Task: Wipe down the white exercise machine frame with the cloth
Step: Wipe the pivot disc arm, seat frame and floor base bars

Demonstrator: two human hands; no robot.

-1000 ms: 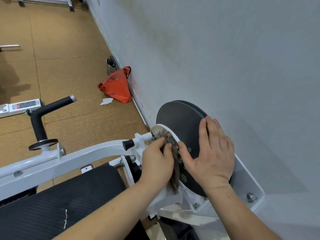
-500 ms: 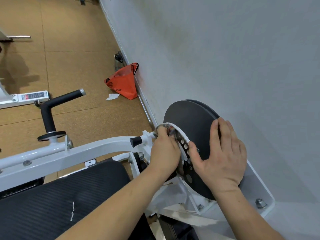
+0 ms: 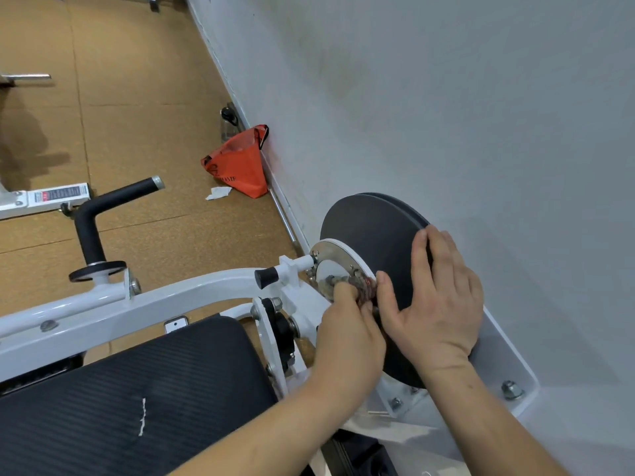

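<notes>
We count two: left hand (image 3: 347,338), right hand (image 3: 438,304). One cloth (image 3: 365,286) between, one black disc (image 3: 371,235) beneath, one orange bag (image 3: 240,163) beyond.

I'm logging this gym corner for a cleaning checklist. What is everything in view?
frame: one, white, across the left and middle
disc: one, black, upright beside the wall
cloth: one, brownish, on the round plate beside the disc
seat pad: one, black, bottom left
handle: one, black, rising from the frame at left
bag: one, orange, on the floor against the wall
paper scrap: one, white, on the floor beside the bag
left hand: one, grips the cloth
right hand: one, rests flat on the disc
</notes>
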